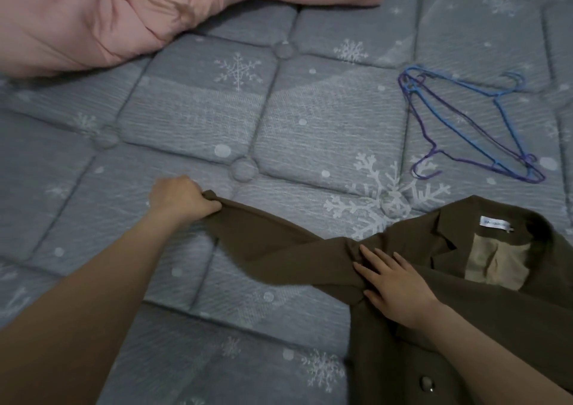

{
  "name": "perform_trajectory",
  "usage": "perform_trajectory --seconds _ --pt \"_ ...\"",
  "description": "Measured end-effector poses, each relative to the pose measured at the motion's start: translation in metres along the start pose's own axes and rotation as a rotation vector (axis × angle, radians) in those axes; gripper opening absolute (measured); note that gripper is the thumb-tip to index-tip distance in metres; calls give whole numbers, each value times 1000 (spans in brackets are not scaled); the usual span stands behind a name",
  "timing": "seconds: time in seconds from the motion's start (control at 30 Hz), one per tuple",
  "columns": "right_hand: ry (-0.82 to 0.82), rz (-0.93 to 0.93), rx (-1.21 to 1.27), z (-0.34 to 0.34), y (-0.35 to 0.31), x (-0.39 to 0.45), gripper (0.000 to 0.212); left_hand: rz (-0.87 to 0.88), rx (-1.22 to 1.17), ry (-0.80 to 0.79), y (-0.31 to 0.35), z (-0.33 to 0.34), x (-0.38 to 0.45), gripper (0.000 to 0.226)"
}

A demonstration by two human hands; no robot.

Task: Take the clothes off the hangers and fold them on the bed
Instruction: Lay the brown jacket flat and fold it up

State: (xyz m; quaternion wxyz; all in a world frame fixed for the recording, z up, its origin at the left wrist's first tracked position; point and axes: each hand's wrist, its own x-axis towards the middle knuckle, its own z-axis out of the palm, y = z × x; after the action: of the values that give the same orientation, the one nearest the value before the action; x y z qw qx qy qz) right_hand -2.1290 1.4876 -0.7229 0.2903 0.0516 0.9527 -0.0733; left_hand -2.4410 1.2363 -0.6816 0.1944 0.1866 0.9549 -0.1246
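Observation:
An olive-brown jacket (465,317) lies front up on the grey bed (192,116) at the lower right, its beige lining and white neck label showing. Its sleeve (279,243) stretches out to the left. My left hand (179,201) grips the cuff end of that sleeve. My right hand (393,283) rests flat with straight fingers on the jacket's shoulder, where the sleeve begins. Two wire hangers (471,125), one blue and one purple, lie bare on the bed beyond the jacket.
A rolled pink quilt (148,10) lies across the far left of the bed. The mattress cover is grey, quilted, with white snowflakes.

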Motion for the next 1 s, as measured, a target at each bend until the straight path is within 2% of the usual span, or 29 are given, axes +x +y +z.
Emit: perform_trajectory --seconds 0.13,0.23,0.37,0.43,0.5,0.53,0.63,0.73,0.77,0.87,1.0 --pt "-21 -31 -83 -4 -7 3 56 -114 -264 -82 -17 7 -8 34" --pt "0 -157 -106 1 -17 2 56 -150 -380 -103 -30 13 -14 28" --pt "-84 -172 -127 2 -27 0 55 -345 -543 187 -28 10 -26 38" --pt "-106 -184 -100 1 -30 0 66 -410 -526 254 -26 7 -32 39" --pt "-81 -197 -53 1 -30 2 82 -366 -382 212 -28 6 -37 31" --pt "-73 -183 -29 1 -29 -1 82 -315 -305 171 -29 6 -42 26" --pt "-42 -155 24 -2 -30 -8 64 -203 -177 36 -32 5 -54 19" --pt "30 -134 92 -5 -27 -24 79 -74 69 37 -23 -5 -69 15" --pt "45 -122 112 -6 -23 -32 79 -34 89 51 -17 -12 -75 16" --pt "83 -76 167 -10 -13 -51 56 -31 -198 -27 8 -33 -92 21" --pt "151 22 328 -16 11 -90 49 -106 -563 -235 69 -70 -127 17"
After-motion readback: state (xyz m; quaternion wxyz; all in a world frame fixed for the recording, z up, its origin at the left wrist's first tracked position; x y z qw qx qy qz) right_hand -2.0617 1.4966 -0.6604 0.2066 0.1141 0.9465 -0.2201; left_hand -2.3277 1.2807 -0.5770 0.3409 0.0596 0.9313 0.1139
